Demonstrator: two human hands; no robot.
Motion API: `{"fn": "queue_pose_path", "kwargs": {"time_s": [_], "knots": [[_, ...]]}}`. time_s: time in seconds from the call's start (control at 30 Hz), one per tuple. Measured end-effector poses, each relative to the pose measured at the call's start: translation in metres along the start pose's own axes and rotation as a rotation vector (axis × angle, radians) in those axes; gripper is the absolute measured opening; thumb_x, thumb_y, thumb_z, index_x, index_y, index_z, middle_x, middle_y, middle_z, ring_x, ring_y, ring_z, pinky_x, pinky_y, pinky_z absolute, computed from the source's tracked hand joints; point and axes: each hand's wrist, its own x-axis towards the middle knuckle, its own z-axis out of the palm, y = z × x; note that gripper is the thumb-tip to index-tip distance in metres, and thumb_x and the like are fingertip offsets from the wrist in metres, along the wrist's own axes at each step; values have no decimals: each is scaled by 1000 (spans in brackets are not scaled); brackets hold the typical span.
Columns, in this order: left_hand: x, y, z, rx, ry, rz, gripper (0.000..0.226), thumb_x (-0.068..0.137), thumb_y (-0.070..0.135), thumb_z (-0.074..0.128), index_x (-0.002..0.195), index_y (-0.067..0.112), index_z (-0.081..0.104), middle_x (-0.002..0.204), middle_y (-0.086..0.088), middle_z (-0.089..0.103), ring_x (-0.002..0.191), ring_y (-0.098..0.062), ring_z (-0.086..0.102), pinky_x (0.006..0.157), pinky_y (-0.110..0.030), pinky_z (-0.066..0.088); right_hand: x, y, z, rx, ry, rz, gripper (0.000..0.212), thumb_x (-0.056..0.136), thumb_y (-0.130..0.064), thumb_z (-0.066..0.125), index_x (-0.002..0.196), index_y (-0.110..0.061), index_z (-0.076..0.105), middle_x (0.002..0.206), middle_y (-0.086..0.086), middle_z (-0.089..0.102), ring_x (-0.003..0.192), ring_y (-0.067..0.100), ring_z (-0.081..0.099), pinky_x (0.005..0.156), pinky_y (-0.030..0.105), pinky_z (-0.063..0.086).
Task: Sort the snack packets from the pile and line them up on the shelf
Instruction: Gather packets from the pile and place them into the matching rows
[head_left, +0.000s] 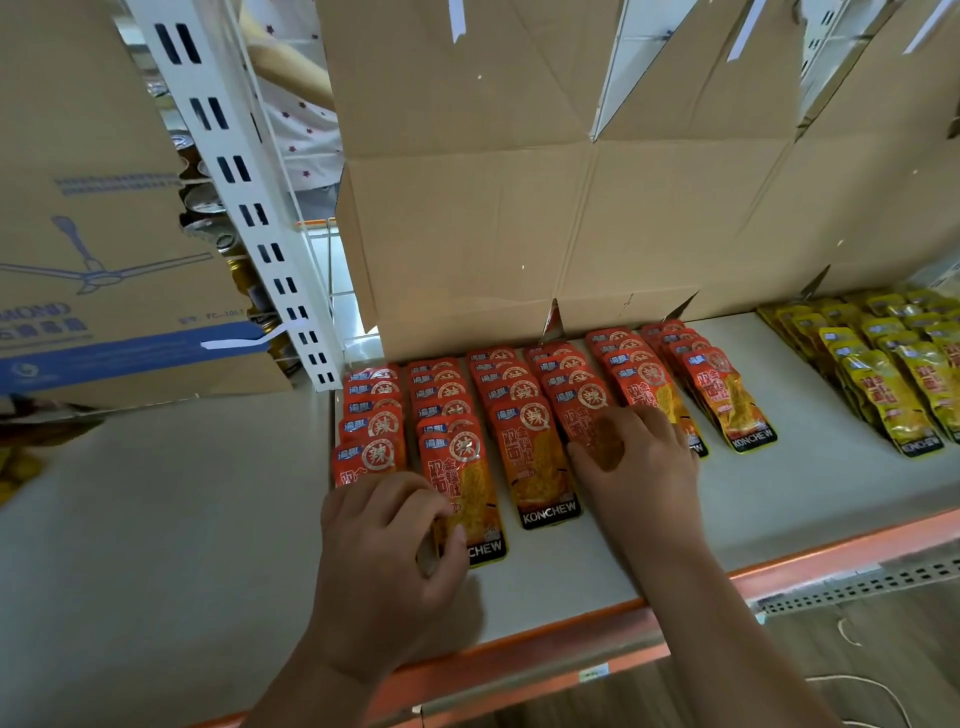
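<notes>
Several overlapping rows of red snack packets (530, 447) lie on the white shelf (805, 467), running from the cardboard at the back toward the front edge. My left hand (395, 561) pinches the lower edge of the front packet (462, 483) in the second row from the left. My right hand (634, 457) lies on the front packet of the fourth row (582, 405), fingers curled over its lower part. Rows of yellow packets (883, 384) lie at the far right.
Flattened brown cardboard (545, 208) stands behind the rows. A white slotted upright (249, 208) and a cardboard fan box (104, 260) are at the left. The shelf's orange front rail (779, 566) runs below. A person in a star-print top is behind the shelving.
</notes>
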Motion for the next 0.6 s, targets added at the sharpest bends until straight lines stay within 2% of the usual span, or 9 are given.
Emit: {"fn": "queue_pose_path", "kwargs": {"time_s": [0.13,0.23,0.43,0.5,0.6], "knots": [[-1,1,-1,30,-3,-13,23,86,42,63,92,21,69,104,7,65,100,-18,60,92,-37,40,-1,3,-4,42,55,-2,48,86,-52,70,122,-21,66,124,5,62,113,32,54,92,51,50],[-1,2,-2,95,-35,-47,35,87,47,62,109,21,70,118,4,65,112,-20,58,101,-40,38,-3,3,-6,67,66,-53,43,88,-48,71,121,-21,65,123,5,62,112,32,53,91,52,51],[-3,0,-17,227,-100,-258,57,85,56,56,134,27,60,139,1,58,132,-25,49,106,-49,35,-6,-19,-4,199,-23,-254,35,90,-41,68,121,-24,62,126,-3,57,116,22,51,97,47,49],[-8,0,-30,267,-98,-338,59,85,58,54,136,29,56,139,2,57,132,-26,49,105,-48,35,-8,-33,0,220,-78,-341,37,91,-43,65,123,-24,62,128,-2,58,119,23,52,98,49,48],[-20,0,-60,312,-30,-423,54,85,58,54,130,29,59,134,1,58,129,-28,52,100,-50,41,-14,-65,7,250,-160,-469,41,89,-48,60,123,-26,62,128,-4,57,120,21,51,104,43,42]]}}
